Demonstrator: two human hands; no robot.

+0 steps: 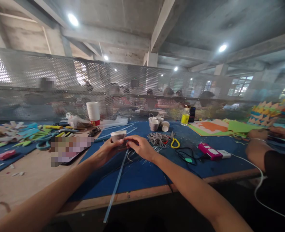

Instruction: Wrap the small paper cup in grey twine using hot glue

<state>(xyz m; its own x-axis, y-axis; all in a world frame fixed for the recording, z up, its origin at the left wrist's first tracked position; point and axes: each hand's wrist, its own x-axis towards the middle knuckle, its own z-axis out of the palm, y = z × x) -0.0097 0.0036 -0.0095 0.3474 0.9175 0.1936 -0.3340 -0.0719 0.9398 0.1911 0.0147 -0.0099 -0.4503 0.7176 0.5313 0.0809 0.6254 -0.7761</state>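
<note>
Both hands meet at a small paper cup [116, 137], held roughly upright over the blue mat [101, 185]: the left hand [107, 150] grips its side between thumb and fingers, while the right hand [142, 147], fingers bent and drawn narrow, comes to it from about three o'clock; the fingertips are too small to tell whether they pinch anything. With the held cup as the dial's centre, a clear strip [115, 190] runs down toward six o'clock, past the mat's near edge. Between eight and nine lies a phone [72, 153], and between ten and eleven stands a tall stack of white cups [92, 111]. Between two and three sit several little cups [154, 125], with a yellow bottle [185, 118] beyond. Three o'clock has heaped grey cord [158, 139], then yellow-handled scissors [175, 143], then a magenta device [210, 151]. Twelve o'clock brings a perforated screen [94, 74].
</note>
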